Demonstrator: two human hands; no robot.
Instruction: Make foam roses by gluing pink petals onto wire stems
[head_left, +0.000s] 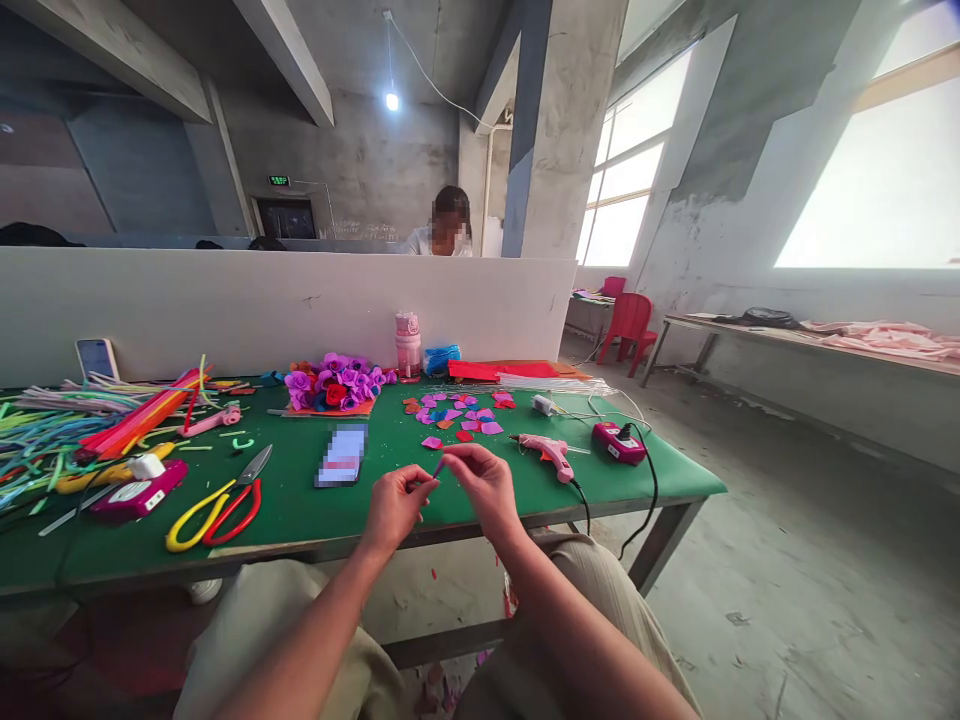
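Pinches a purple piece [439, 467] between left hand [396, 508] and right hand [484, 485], both closed on it, by the front edge of the tabletop [304, 510]. Faces loose petals [453, 414] farther in, a glue gun [551, 452] nearer the right edge.

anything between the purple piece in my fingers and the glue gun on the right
Only the right hand, with its fingers at the purple piece; nothing else visible stands before the glue gun.

The green tabletop [296, 505] looks smooth, the glue gun [553, 455] glossy plastic; metal-bladed scissors [244, 484]; matt petals [491, 428], perhaps paper; rough concrete pillar [566, 150].
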